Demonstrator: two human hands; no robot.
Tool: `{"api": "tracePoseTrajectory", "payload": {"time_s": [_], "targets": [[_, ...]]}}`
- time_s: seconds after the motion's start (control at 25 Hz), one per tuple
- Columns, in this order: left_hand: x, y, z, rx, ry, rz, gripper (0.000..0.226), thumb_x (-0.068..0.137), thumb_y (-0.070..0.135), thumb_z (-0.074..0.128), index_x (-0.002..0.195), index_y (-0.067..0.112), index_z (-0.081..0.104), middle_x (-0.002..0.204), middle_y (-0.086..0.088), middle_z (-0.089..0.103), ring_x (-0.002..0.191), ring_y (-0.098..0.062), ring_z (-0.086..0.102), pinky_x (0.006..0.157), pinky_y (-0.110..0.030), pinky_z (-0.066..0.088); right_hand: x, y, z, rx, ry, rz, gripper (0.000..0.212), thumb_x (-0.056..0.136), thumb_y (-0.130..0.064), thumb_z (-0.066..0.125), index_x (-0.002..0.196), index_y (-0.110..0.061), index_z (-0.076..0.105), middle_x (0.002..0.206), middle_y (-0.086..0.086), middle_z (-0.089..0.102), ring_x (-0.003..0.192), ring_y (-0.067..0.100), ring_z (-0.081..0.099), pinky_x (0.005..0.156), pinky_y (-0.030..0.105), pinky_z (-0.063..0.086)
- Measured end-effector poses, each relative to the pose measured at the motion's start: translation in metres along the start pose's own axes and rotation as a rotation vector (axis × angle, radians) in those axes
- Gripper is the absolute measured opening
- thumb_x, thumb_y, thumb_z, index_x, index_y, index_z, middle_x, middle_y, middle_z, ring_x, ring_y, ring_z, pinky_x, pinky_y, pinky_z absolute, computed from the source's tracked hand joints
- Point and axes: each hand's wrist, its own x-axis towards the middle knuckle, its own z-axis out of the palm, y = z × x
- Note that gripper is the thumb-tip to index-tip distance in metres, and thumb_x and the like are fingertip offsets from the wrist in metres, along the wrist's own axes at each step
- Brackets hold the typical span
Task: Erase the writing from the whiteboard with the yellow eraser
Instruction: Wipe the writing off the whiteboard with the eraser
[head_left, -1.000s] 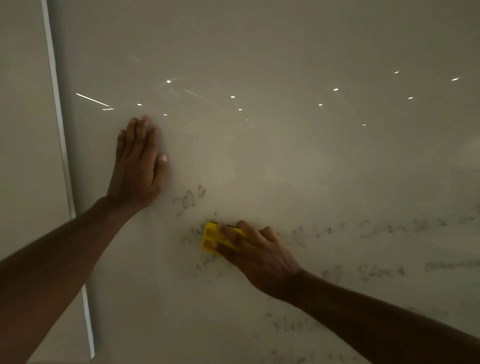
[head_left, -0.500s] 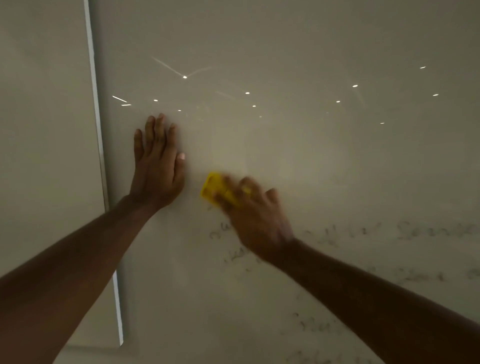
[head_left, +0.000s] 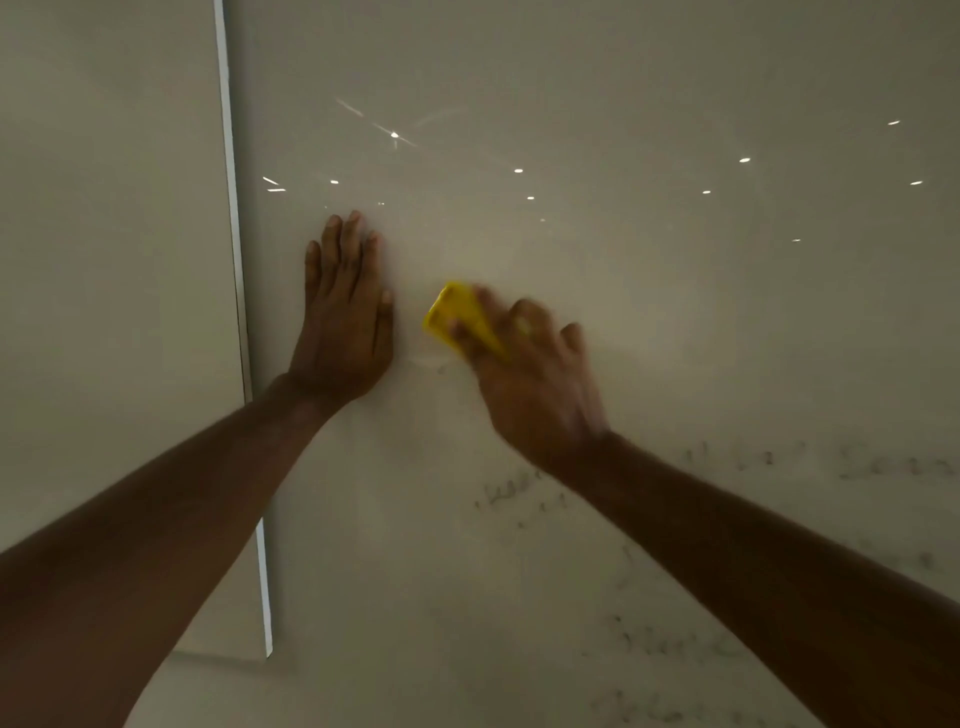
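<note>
A glossy whiteboard (head_left: 623, 312) fills most of the view. My right hand (head_left: 535, 379) presses the yellow eraser (head_left: 454, 317) flat against the board and is blurred by motion. My left hand (head_left: 345, 312) lies flat on the board just left of the eraser, fingers together and pointing up, holding nothing. Faint smudged handwriting (head_left: 511, 493) shows below my right wrist, with more lines (head_left: 893, 465) to the right and further lines (head_left: 670, 644) lower down. The patch around the eraser looks wiped, with a tiny mark (head_left: 441, 370) under it.
The board's left edge (head_left: 236, 312) is a pale vertical strip, with a plain wall panel (head_left: 104, 260) beyond it. Small ceiling-light reflections (head_left: 519, 170) dot the upper board.
My right hand has carried the eraser up from the lower writing to beside my left hand. The "2026" scribble there has been wiped away. The view has shifted left.
</note>
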Motion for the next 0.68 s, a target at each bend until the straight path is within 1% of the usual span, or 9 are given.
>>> {"api": "tracePoseTrajectory", "payload": {"time_s": [0.08,0.12,0.16,0.24,0.36,0.44,0.52,0.6,0.68], "targets": [[0.001,0.000,-0.001,-0.016,-0.019,-0.009,0.058,0.104,0.012,0.035,0.156,-0.011,0.028,0.166,-0.036,0.020,0.156,-0.053,0.013,0.128,-0.062,0.008,-0.037,-0.028,0.011,0.028,-0.177,-0.328,0.057,0.096,-0.024,0.037,0.153,-0.033,0.040,0.165,0.003,0.030,0.130,0.032,0.040,0.084,0.042,0.038],[0.001,0.000,-0.001,-0.022,-0.026,-0.014,0.058,0.104,0.012,0.035,0.157,-0.011,0.027,0.166,-0.035,0.019,0.156,-0.052,0.012,0.128,-0.061,0.007,-0.054,-0.035,0.012,0.034,-0.214,-0.451,0.054,0.097,-0.025,0.036,0.149,-0.031,0.045,0.163,0.004,0.035,0.131,0.032,0.043,0.084,0.041,0.042],[0.001,0.000,-0.002,-0.025,-0.030,-0.015,0.058,0.104,0.012,0.035,0.157,-0.011,0.027,0.166,-0.035,0.019,0.156,-0.053,0.012,0.128,-0.062,0.007,-0.064,-0.037,0.011,0.032,-0.218,-0.508,0.050,0.097,-0.025,0.040,0.146,-0.032,0.050,0.160,0.003,0.041,0.131,0.031,0.048,0.084,0.039,0.046],[0.000,0.001,-0.002,-0.027,-0.031,-0.021,0.058,0.104,0.013,0.034,0.157,-0.011,0.028,0.166,-0.035,0.020,0.156,-0.053,0.013,0.128,-0.063,0.009,-0.050,-0.018,0.007,0.016,-0.179,-0.432,0.053,0.095,-0.025,0.049,0.147,-0.035,0.049,0.160,0.001,0.041,0.129,0.030,0.049,0.084,0.038,0.046],[-0.001,0.004,-0.003,-0.019,-0.022,-0.024,0.057,0.105,0.015,0.032,0.155,-0.014,0.031,0.164,-0.037,0.022,0.154,-0.056,0.016,0.126,-0.067,0.013,0.004,0.028,-0.012,0.005,-0.010,0.010,0.061,0.093,-0.024,0.057,0.150,-0.038,0.042,0.162,0.000,0.035,0.122,0.033,0.045,0.081,0.044,0.041],[-0.003,0.011,-0.001,-0.004,-0.015,-0.023,0.057,0.106,0.016,0.033,0.154,-0.015,0.032,0.163,-0.038,0.024,0.153,-0.057,0.018,0.125,-0.070,0.015,0.016,0.042,-0.021,-0.012,0.075,0.197,0.059,0.095,-0.024,0.057,0.150,-0.039,0.041,0.162,-0.001,0.035,0.121,0.035,0.047,0.080,0.045,0.040],[-0.004,0.021,0.001,0.008,-0.023,-0.031,0.057,0.105,0.016,0.035,0.154,-0.014,0.033,0.164,-0.037,0.024,0.153,-0.056,0.018,0.125,-0.070,0.014,-0.010,0.030,-0.015,-0.013,0.027,0.126,0.063,0.096,-0.024,0.057,0.153,-0.041,0.036,0.165,-0.004,0.029,0.125,0.034,0.044,0.084,0.048,0.042],[-0.007,0.029,0.004,0.007,-0.031,-0.045,0.058,0.104,0.017,0.035,0.154,-0.013,0.034,0.164,-0.036,0.024,0.154,-0.055,0.018,0.126,-0.069,0.013,-0.069,0.003,-0.006,0.075,-0.122,-0.083,0.062,0.099,-0.023,0.053,0.155,-0.041,0.034,0.168,-0.007,0.025,0.132,0.029,0.041,0.091,0.049,0.044],[-0.012,0.036,0.007,0.004,-0.040,-0.026,0.058,0.104,0.018,0.034,0.155,-0.011,0.033,0.165,-0.035,0.023,0.155,-0.054,0.017,0.126,-0.068,0.012,-0.136,-0.012,0.000,0.120,-0.214,-0.318,0.050,0.103,-0.018,0.041,0.149,-0.036,0.047,0.163,-0.005,0.037,0.132,0.028,0.051,0.090,0.044,0.050]]}}
